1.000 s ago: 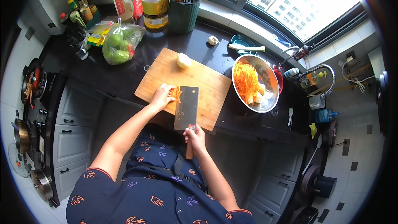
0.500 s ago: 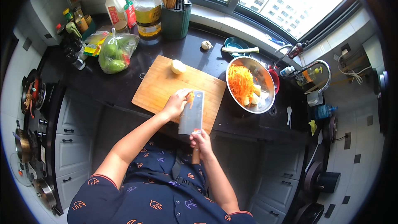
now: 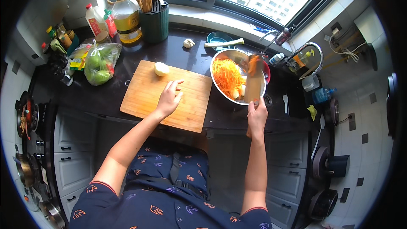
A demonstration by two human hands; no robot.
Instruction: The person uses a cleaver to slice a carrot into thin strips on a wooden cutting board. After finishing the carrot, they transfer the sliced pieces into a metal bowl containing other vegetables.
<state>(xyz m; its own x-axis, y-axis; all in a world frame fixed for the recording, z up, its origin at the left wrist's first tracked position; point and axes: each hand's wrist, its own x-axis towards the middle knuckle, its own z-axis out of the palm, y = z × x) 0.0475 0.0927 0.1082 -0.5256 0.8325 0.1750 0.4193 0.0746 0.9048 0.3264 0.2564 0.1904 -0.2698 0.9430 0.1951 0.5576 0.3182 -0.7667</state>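
My right hand (image 3: 257, 116) grips the handle of a cleaver (image 3: 253, 85), whose broad blade reaches over the right side of a steel bowl (image 3: 215, 79). Some orange shreds lie on the blade near its far end. Inside the bowl is a heap of shredded carrot (image 3: 227, 76), with pale peeled pieces (image 3: 238, 91) beside it. Above the wooden cutting board (image 3: 186, 110) is my left hand (image 3: 169, 97), fingers apart and holding nothing. A peeled, pale round vegetable (image 3: 161, 69) rests at the board's far edge, just beyond that hand.
Behind the board are a garlic bulb (image 3: 189, 43), a peeler-like pale tool (image 3: 224, 43) on a teal dish, an oil jug (image 3: 127, 19) and a chopstick holder (image 3: 153, 21). A bag of green vegetables (image 3: 99, 65) sits left. The faucet (image 3: 321, 57) and a white spoon (image 3: 285, 103) are right.
My right hand has carried the cleaver from the board rightward to over the bowl. My left hand has come away from the blade and opened. The view has shifted slightly.
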